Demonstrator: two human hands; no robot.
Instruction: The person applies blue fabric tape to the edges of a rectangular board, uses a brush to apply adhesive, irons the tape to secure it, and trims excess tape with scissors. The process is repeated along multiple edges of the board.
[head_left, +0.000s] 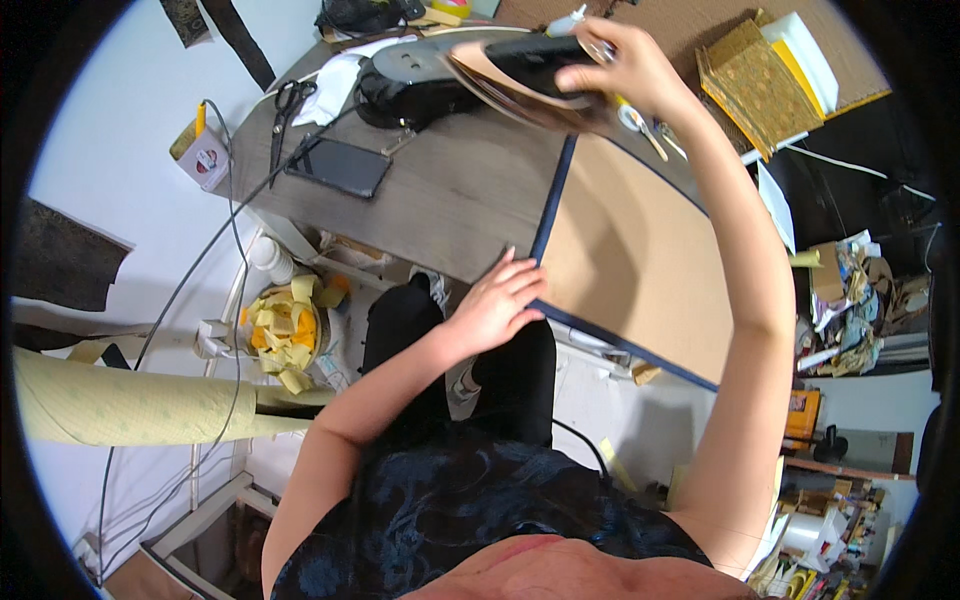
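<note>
My right hand (634, 67) grips a black clothes iron (532, 71) by its handle, tilted and blurred, beside its grey and black base (420, 71). My left hand (499, 304) rests at the table's front edge with its fingers on the dark blue border of a tan board (637, 262). Its fingers are somewhat spread, and nothing shows held in them. The board lies on the dark wooden table (465, 202) and reaches past the table's front edge. The iron is above the board's far left corner.
Black scissors (281, 124), a dark phone (341, 166) and white cloth (330, 90) lie at the table's left. A cable (202, 255) crosses on the left. A gold patterned box (761, 82) stands at the back right. A scrap-filled bin (285, 330) stands below.
</note>
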